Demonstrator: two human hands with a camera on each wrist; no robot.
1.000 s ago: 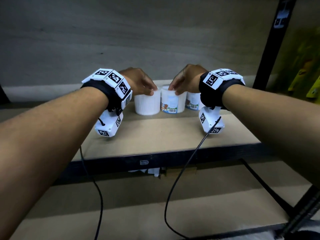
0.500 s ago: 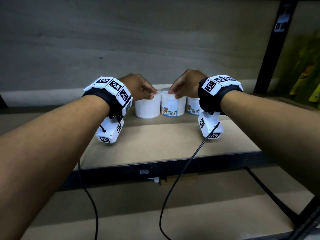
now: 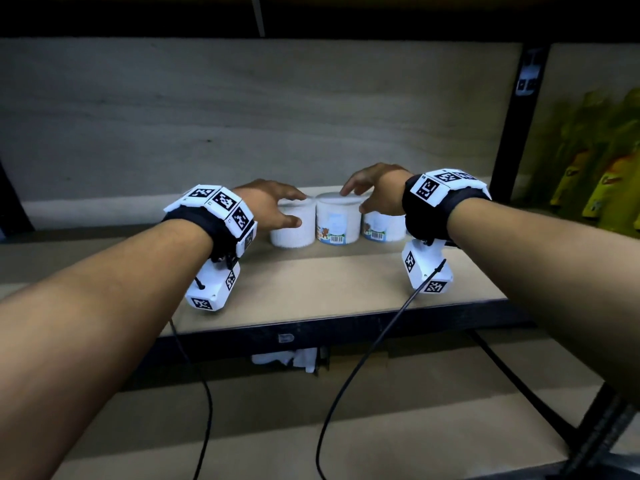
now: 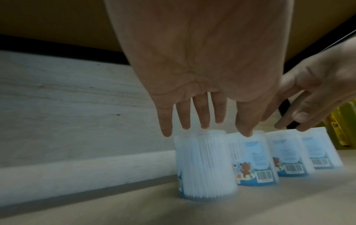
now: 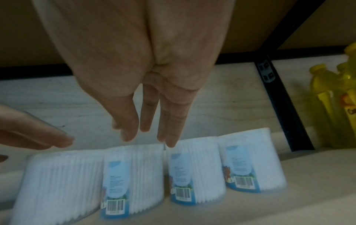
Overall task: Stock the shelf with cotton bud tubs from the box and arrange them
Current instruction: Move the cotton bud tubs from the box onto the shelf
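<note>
Several cotton bud tubs stand in a row at the back of the shelf board [image 3: 311,285]. The head view shows a plain white tub [image 3: 292,233], a labelled tub [image 3: 334,220] and a third tub [image 3: 379,226]. My left hand [image 3: 291,209] hovers at the plain tub [image 4: 206,167], its fingers [image 4: 202,120] straight, its thumb tip near the neighbouring tub [image 4: 254,159]. My right hand [image 3: 356,199] is spread over the middle tubs, its fingers [image 5: 150,126] straight just above one tub [image 5: 196,175]. Neither hand holds anything. Whether the fingertips touch the lids is unclear.
Yellow bottles [image 3: 606,188] fill the bay to the right, behind a black upright post [image 3: 509,126]. The shelf above hangs low over the tubs. A lower board [image 3: 346,427] lies below, with wrist cables [image 3: 349,375] dangling in front of it.
Both hands had curled fingers on the tub tops; now the fingers are straight and lifted a little off the tubs. The tubs stay in their row.
</note>
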